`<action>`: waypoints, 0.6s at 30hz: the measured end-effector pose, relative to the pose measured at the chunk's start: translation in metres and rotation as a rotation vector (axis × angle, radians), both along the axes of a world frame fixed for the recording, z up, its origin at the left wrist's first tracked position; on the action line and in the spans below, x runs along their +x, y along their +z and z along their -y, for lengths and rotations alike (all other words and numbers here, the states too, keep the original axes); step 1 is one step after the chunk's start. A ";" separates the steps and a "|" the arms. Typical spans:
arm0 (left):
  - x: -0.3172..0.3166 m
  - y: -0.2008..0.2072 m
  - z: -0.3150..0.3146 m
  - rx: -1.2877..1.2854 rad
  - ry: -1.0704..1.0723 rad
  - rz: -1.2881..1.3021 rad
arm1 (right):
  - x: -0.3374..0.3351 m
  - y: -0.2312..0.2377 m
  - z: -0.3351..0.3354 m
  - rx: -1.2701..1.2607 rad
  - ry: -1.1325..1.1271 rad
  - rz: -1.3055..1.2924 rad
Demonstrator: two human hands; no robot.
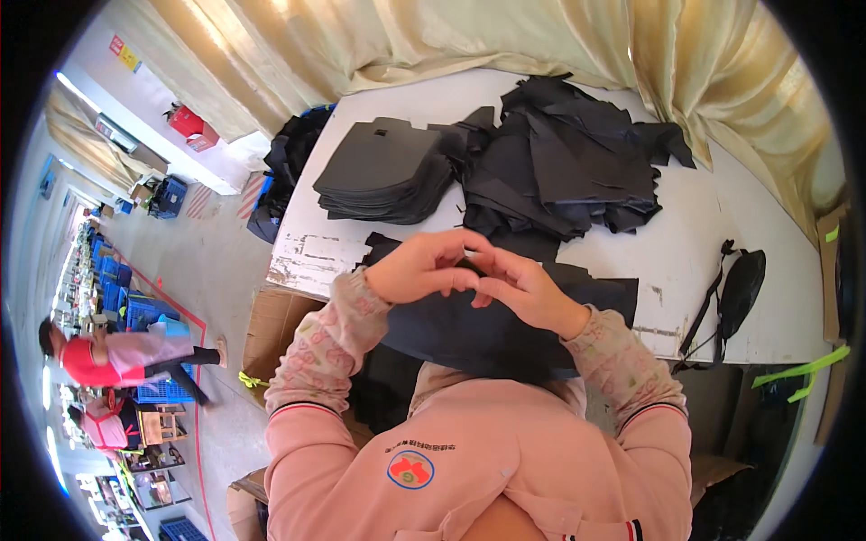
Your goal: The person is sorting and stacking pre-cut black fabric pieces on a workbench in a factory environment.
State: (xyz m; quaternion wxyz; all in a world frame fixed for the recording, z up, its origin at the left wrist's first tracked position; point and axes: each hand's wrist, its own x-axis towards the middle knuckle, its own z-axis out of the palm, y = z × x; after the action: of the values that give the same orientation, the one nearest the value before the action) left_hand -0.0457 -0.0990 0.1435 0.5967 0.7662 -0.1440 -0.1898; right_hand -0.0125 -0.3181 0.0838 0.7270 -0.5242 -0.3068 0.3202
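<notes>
My left hand (431, 267) and my right hand (530, 290) meet above the near edge of the table, fingertips pinched together. Between them shows a small dark piece (469, 264), mostly covered by the fingers; its kind cannot be made out. Below the hands a black sheet of material (469, 334) hangs over the table edge toward my lap. Just beyond, to the left, rises a neat stack of black cut panels (379, 171). Beside it on the right lies a loose heap of black fabric pieces (577, 162).
A black pouch with a strap (741, 293) lies on the white table (667, 270) at the right. Cardboard boxes (275, 329) stand at the left, under the table edge. Beige curtains (433, 36) hang behind. Farther left, a person in red (104, 356) walks past blue crates (149, 311).
</notes>
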 end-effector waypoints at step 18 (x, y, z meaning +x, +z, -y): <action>0.098 -0.081 -0.157 0.902 0.557 0.502 | 0.003 -0.039 0.021 -0.281 -0.095 0.015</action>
State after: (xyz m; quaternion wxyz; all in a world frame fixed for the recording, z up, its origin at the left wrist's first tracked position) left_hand 0.0525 0.0583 0.0626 0.1866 0.9750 0.0209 0.1190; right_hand -0.0092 -0.3392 0.0446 0.6587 -0.6370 -0.2392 0.3213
